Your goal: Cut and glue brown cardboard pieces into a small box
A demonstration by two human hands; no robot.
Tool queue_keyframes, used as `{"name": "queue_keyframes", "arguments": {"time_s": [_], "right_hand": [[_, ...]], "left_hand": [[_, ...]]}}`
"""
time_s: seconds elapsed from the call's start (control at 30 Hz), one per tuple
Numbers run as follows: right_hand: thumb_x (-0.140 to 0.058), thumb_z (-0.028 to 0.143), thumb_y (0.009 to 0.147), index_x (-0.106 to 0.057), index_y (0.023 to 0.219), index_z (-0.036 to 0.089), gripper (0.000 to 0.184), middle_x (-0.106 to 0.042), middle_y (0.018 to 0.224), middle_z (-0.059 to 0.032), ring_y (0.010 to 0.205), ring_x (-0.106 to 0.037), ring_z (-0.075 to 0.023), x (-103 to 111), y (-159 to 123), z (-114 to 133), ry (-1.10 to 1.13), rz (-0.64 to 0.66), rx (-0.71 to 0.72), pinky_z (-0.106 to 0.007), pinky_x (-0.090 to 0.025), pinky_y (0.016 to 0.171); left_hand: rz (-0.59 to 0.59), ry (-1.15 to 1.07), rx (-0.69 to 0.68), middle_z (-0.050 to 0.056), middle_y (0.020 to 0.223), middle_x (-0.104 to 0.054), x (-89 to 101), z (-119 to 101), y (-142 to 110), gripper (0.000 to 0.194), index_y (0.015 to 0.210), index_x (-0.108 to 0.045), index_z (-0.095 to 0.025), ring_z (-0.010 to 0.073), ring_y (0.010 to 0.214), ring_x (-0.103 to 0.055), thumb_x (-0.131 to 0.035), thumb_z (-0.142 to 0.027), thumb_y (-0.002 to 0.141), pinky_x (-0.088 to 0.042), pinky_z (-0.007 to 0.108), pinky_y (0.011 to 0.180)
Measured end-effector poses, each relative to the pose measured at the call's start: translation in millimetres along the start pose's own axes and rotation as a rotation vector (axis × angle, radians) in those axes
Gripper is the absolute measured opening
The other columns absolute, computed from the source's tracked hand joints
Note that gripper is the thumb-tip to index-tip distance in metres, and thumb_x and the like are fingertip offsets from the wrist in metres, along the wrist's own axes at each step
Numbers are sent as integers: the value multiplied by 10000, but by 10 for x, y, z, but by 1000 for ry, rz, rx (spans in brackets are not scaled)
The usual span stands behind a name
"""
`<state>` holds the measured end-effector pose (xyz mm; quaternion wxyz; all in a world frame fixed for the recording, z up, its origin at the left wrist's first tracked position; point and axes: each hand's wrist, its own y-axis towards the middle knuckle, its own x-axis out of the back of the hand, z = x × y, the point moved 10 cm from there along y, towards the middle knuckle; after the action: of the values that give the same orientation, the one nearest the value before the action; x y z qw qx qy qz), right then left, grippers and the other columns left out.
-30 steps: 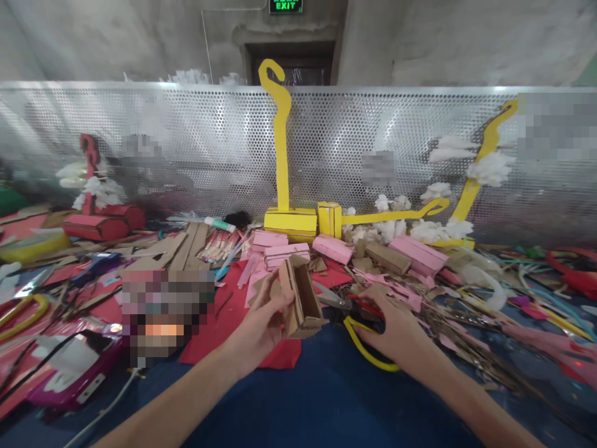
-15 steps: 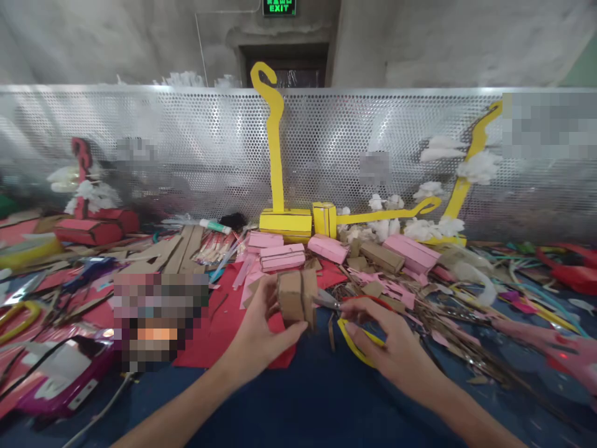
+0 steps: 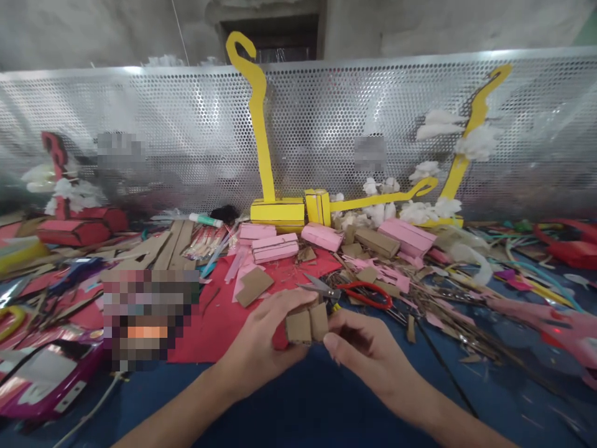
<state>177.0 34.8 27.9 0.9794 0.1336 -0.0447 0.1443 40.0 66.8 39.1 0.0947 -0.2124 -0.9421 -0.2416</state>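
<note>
Head cam | any writing on the green-and-white tube [image 3: 206, 219] is too tiny to read | small cardboard box [image 3: 298, 326] sits in the left hand [image 3: 265, 333], fingers curled round it | right hand [image 3: 375, 351] half-curled at its right edge, can't tell if pinching | box plain brown, flat-sided | metal scissors [image 3: 334, 292] just beyond
</note>
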Motion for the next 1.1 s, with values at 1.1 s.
{"name": "queue_keyframes", "arguments": {"time_s": [1.1], "right_hand": [[-625, 528, 916, -607, 808, 182, 364, -440, 698, 28, 646, -358, -122, -63, -27, -124, -47, 13, -103, -260, -318, 591]], "left_hand": [[31, 143, -109, 49, 1322, -693, -68, -68, -29, 466, 1246, -719, -308, 282, 1308, -592, -801, -205, 799, -296, 466, 1221]]}}
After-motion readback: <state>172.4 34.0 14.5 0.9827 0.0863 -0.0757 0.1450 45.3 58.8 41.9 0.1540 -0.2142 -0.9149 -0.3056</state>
